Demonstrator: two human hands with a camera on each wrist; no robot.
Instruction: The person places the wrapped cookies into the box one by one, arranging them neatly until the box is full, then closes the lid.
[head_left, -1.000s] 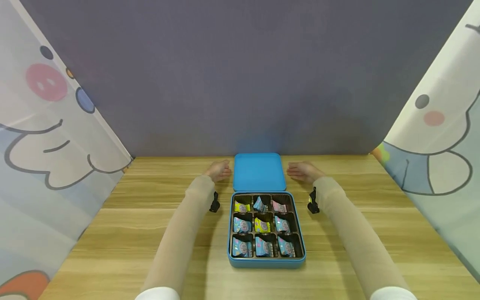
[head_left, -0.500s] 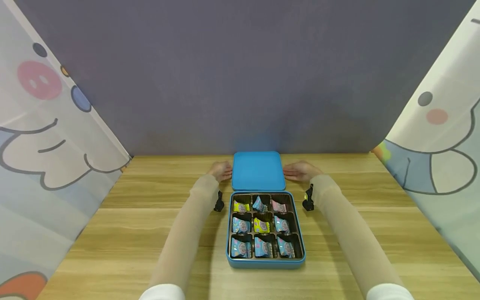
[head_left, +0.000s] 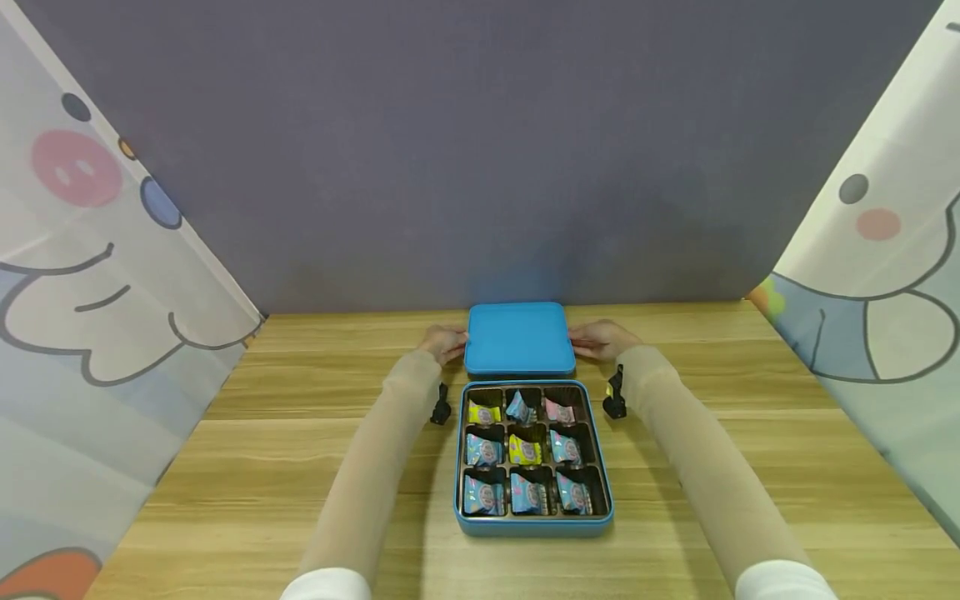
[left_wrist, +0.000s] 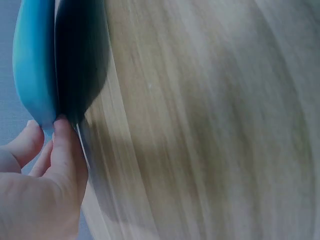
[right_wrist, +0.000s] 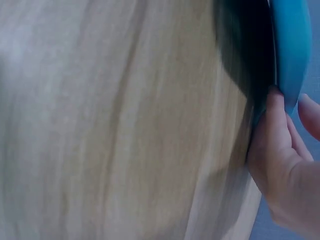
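A blue square lid is raised a little off the table at the back, its dark shadow visible beneath it. My left hand pinches the lid's left edge with thumb and fingers. On the opposite edge my right hand holds the lid; in the right wrist view its fingers touch the rim. Just in front stands the open blue tin, with wrapped candies in a dark divided insert. Blue wrappers such as the front-middle candy outnumber the yellow and pink ones. Each candy lies in its own compartment.
The wooden table ends at a grey back panel. Cartoon-printed curtains flank it, the left curtain and the right curtain. Black wrist mounts hang below both wrists.
Both hands have moved in from beside the lid and taken hold of its edges. The lid has risen slightly from the table. The tin and candies stay in place.
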